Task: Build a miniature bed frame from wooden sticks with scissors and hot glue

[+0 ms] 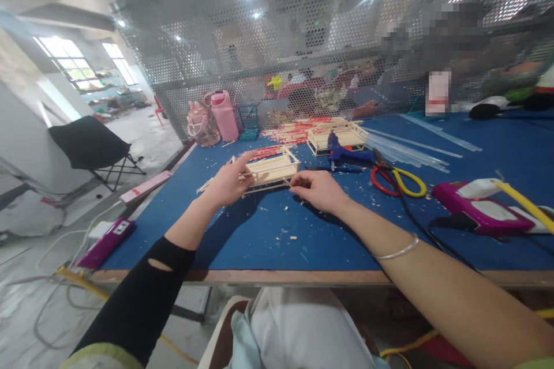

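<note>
A small tray-like frame of pale wooden sticks lies on the blue table before me. My left hand grips its left end, the index finger stretched over the top and the other fingers curled at the side. At the near right corner of the frame, the thumb and fingertips of my right hand are pinched together on its lower edge; the exact spot is partly hidden. Behind it stands a second stick frame. A blue hot glue gun rests against that frame's near side.
Scissors with red and yellow handles lie right of the glue gun. Clear glue sticks and a pile of red-marked sticks are farther back. A purple power strip sits at right, pink bottles at back left, before a perforated metal screen.
</note>
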Demonstrator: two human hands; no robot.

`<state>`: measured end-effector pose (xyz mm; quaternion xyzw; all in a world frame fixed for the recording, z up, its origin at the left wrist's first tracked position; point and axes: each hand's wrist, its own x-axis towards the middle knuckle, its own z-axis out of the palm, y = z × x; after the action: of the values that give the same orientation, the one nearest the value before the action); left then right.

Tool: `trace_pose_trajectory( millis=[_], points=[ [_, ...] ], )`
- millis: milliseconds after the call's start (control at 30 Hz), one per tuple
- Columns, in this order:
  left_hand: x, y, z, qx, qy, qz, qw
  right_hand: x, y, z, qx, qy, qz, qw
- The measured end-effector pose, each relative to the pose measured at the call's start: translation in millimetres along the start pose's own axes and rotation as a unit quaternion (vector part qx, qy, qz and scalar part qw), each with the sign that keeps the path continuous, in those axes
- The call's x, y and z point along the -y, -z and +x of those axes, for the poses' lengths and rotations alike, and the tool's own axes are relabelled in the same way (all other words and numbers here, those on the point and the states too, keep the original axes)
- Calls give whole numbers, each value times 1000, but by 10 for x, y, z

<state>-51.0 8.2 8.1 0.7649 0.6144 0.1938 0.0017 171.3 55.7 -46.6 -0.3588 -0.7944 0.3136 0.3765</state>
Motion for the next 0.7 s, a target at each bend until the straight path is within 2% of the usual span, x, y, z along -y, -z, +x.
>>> trace_pose_trajectory(
  millis=[200, 400, 700],
  points=[
    [23, 71, -13, 18, 4, -14, 1000, 9, 8, -8, 2, 1, -3, 1000],
    [55, 175, 39, 30, 17, -89, 995, -6, -6, 1, 4, -2, -2, 1000],
    [25, 143, 46, 19, 23, -65, 997, -8, -8, 3, 5, -1, -2, 1000]
  ],
)
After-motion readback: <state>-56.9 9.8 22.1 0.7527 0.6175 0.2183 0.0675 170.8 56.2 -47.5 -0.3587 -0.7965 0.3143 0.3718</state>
